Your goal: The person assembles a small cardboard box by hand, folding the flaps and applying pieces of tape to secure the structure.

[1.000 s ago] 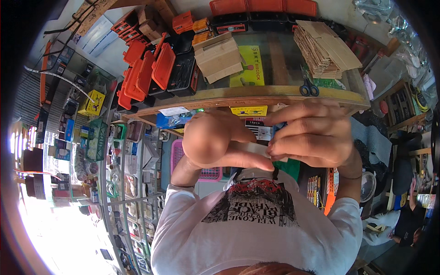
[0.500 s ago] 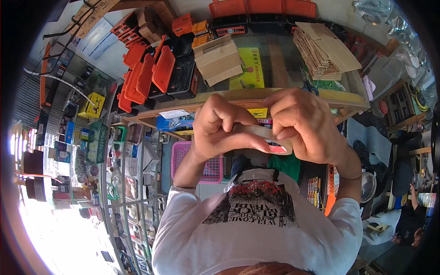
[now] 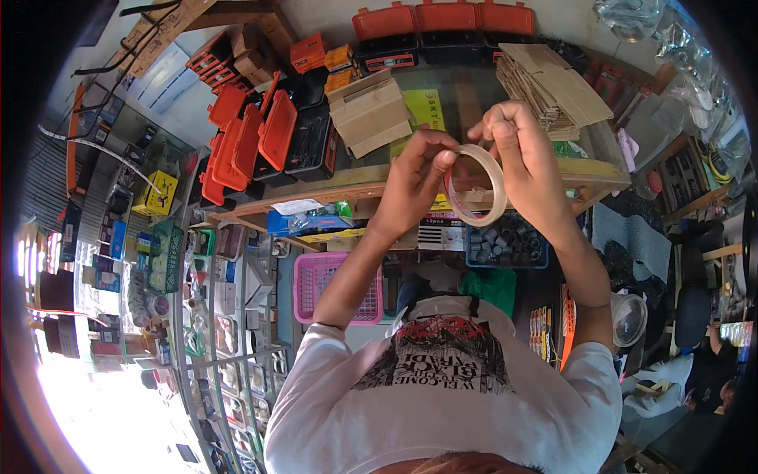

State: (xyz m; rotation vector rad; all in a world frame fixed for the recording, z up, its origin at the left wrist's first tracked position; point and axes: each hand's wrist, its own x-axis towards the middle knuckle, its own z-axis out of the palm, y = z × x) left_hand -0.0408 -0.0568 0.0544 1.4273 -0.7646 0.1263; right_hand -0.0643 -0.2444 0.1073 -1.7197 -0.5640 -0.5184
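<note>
A roll of clear tape (image 3: 497,192) hangs in the air before my chest, tilted so its open centre shows. My left hand (image 3: 420,180) pinches the roll's upper left rim between thumb and fingers. Just right of it, my right hand (image 3: 523,148) is closed, its fingers curled together above the roll's upper edge. Whatever thin piece is between those right fingers is too small to make out. Behind both hands is the front edge of a glass-topped wooden counter (image 3: 347,188).
On the counter stand an opened cardboard box (image 3: 369,114), orange-lidded black toolboxes (image 3: 280,130) and a stack of flattened cartons (image 3: 553,91). Below are a pink basket (image 3: 302,288) and a blue tray of dark fittings (image 3: 505,265). Crowded shelves line the left; another person (image 3: 707,371) is far right.
Both hands have moved up and away from my chest. The roll has turned to show its ring face, and my right fingers have shifted from its side to above its upper edge.
</note>
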